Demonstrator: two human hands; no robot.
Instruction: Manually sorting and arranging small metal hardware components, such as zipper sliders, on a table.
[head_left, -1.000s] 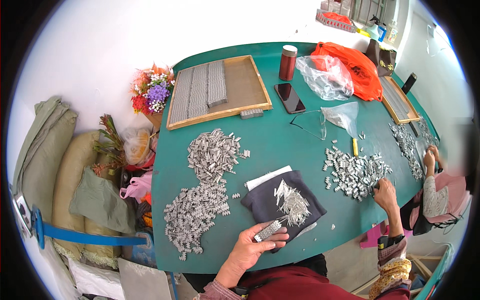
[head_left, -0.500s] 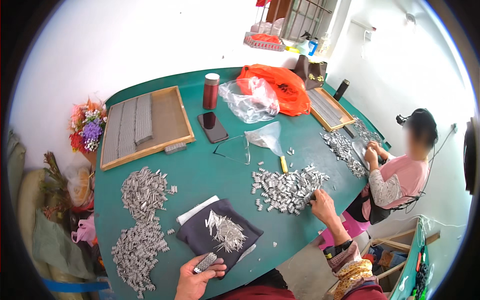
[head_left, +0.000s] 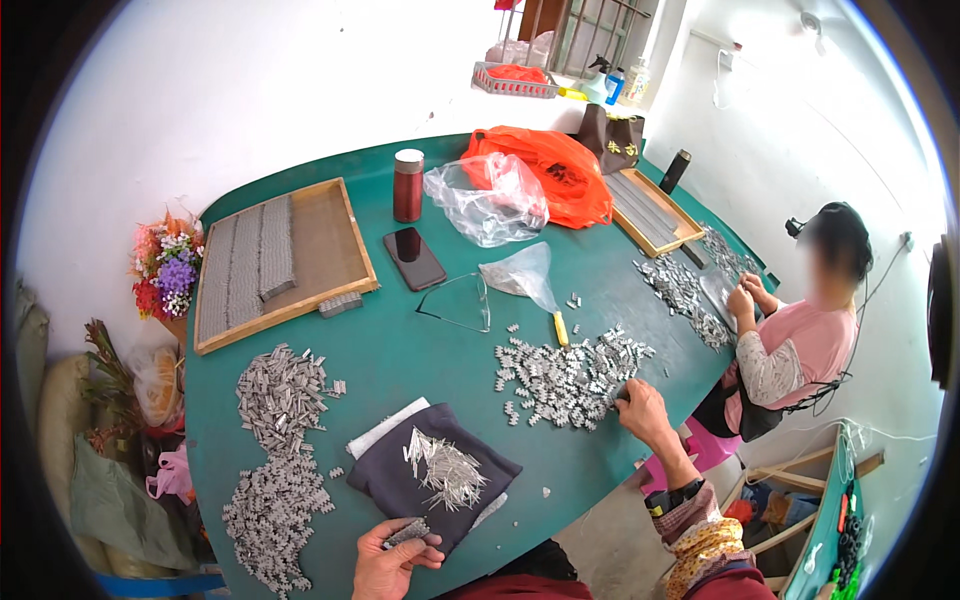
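Observation:
My left hand [head_left: 392,560] is at the near table edge, closed on a small stack of grey metal clips [head_left: 405,533]. Just above it lies a dark cloth [head_left: 390,478] carrying a loose bundle of thin metal pins [head_left: 447,470]. My right hand [head_left: 645,407] reaches out to the right and rests on the edge of a spread pile of small metal pieces [head_left: 565,368]; whether it grips any is hidden. Two larger heaps of grey clips [head_left: 280,385] [head_left: 268,510] lie to the left on the green table [head_left: 400,350].
A wooden tray [head_left: 345,250] with rows of clips sits far left; a second tray [head_left: 655,215] far right. Phone [head_left: 414,258], dark bottle [head_left: 407,185], glasses [head_left: 455,305], clear bags and an orange bag [head_left: 550,170] lie mid-table. Another person in pink [head_left: 800,345] works at the right edge.
The view has swung to the right, bringing the seated person fully into sight. My left hand stays at the near edge with the clips; my right hand stays on the pile.

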